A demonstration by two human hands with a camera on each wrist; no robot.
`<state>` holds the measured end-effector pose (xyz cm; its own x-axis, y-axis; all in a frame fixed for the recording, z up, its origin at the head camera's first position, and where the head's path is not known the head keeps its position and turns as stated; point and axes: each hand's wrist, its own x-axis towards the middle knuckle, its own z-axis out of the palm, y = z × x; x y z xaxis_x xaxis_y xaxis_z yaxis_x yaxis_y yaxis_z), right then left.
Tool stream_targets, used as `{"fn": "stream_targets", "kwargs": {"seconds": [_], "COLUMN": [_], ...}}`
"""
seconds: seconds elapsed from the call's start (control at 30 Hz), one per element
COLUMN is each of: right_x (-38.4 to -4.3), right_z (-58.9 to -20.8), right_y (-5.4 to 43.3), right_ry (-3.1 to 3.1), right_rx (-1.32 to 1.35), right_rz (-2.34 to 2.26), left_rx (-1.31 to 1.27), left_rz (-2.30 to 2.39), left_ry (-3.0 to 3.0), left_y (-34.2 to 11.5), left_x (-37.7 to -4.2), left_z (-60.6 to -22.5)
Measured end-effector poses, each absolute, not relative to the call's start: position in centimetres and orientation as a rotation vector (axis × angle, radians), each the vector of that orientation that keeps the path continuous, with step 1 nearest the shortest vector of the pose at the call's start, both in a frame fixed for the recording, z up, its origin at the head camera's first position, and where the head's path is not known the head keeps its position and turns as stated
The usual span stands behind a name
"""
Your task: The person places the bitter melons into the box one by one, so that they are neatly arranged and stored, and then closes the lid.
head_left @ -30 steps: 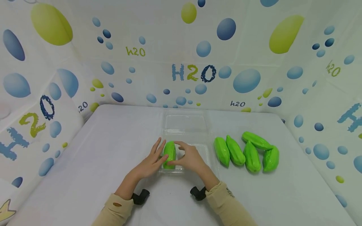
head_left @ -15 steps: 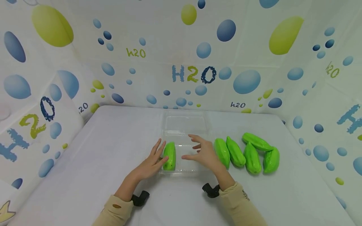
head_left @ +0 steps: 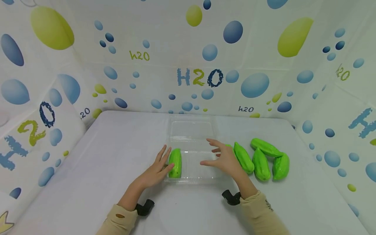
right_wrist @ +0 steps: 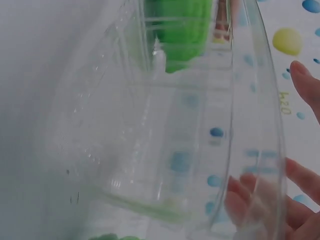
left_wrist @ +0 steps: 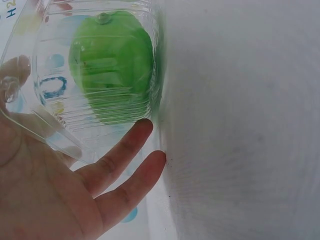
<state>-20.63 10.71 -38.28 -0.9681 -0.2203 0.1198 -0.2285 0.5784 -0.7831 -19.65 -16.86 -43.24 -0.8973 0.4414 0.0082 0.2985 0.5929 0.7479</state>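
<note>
In the head view, one bright green, oblong, papaya-like fruit (head_left: 175, 164) lies lengthwise in the left side of a clear plastic clamshell box (head_left: 195, 166). My left hand (head_left: 155, 173) rests at the box's left edge, thumb over the rim beside the fruit. From the left wrist view, its straight fingers (left_wrist: 125, 150) lie along the outside wall, with the fruit showing green through the plastic. My right hand (head_left: 227, 160) holds nothing. It hovers over the box's right edge, fingers and thumb spread apart, and covers most of the nearest loose fruit (head_left: 228, 145).
Several more green fruits (head_left: 261, 164) lie grouped on the white-covered table (head_left: 123, 137) to the right of the box. The clear lid (head_left: 192, 129) is folded back flat behind it. A printed curtain (head_left: 164, 65) stands behind and at both sides.
My right hand has let go of the fruit in the box and moved right, toward the loose fruits, its fingers still spread. The left hand has stayed at the box's edge.
</note>
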Motion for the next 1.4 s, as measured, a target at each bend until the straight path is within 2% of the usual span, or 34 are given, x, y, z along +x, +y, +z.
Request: {"fn": "stream_targets", "kwargs": {"seconds": [0.53, 0.83, 1.1, 1.4], "right_x": [-21.0, -21.3, -21.7, -22.1], "right_z": [-38.2, -38.4, -38.7, -38.7], "right_y": [14.1, 16.5, 18.5, 19.7], "right_ry": [-2.800, -2.826, -2.811, -2.869], "right_rx": [0.398, 0.486, 0.659, 0.730], "right_rz": [1.320, 1.150, 1.198, 1.167], "left_rx": [0.608, 0.613, 0.607, 0.598], "left_rz": [1.196, 1.192, 1.206, 1.197], "left_ry": [2.644, 2.645, 2.631, 2.640], "left_y": [-16.8, -16.9, -16.9, -16.9], "left_x": [-19.6, -19.6, -19.6, -19.5], "left_z": [-43.3, -43.2, -43.1, -43.2]}}
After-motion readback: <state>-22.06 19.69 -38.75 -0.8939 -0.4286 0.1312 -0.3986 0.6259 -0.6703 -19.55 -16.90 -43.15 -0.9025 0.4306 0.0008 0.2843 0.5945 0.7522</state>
